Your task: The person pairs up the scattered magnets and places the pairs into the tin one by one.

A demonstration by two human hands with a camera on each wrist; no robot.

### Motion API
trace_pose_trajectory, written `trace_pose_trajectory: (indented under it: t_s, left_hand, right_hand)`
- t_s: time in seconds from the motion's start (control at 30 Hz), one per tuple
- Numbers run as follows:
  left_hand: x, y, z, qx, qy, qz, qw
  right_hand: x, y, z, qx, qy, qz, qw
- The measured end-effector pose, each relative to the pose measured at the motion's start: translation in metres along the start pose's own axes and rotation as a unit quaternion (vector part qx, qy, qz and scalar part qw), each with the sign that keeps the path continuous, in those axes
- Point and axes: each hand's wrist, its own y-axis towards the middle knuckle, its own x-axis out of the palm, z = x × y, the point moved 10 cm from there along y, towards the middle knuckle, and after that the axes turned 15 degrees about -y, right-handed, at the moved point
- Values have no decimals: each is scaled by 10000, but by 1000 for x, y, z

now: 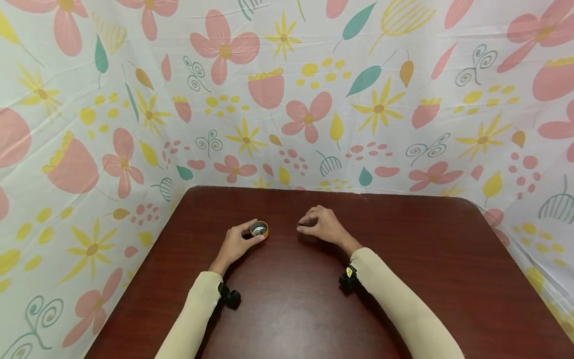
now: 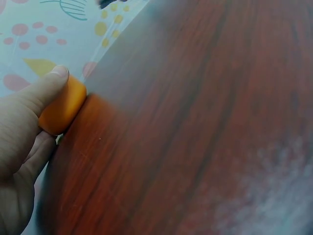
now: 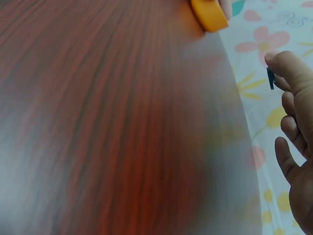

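Observation:
My left hand (image 1: 234, 245) grips a small round orange container (image 2: 66, 108) between thumb and fingers. The container stands on the table, or very close to it, with its mouth facing up. Something silvery shows inside it in the head view, too small to name. To the right, my right hand (image 1: 328, 227) is raised over the table, apart from the container. Its thumb and index finger pinch a small, thin black piece (image 3: 271, 78), seen edge-on in the right wrist view; its kind is unclear. The other right fingers curl loosely.
A dark reddish-brown wooden table (image 1: 287, 319) with rounded far corners lies under both hands. White cloth (image 1: 309, 65) printed with flowers and leaves hangs behind it and along its sides. Black wrist cameras (image 1: 230, 297) are strapped over the beige sleeves (image 1: 399, 299).

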Motion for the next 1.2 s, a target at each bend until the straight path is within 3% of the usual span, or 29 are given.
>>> trace_pose_trajectory:
  t_s: [0.33,0.53,0.83,1.2]
  left_hand:
    - [-5,-1,-2,-26,-85,83,9999]
    - [-4,1,-3,-20,-158,59,9999]
    - [2,1,-6,-44,-242,-19,9997]
    - [2,1,-6,4,-243,-14,9997]
  right_hand:
    - [31,39,-40,-96,299,-250,9992]
    - [51,55,-54,-43,571,-243,9981]
    - [77,53,-50,398,811,-341,9953]
    - [83,52,-53,488,1096,-201,9926]
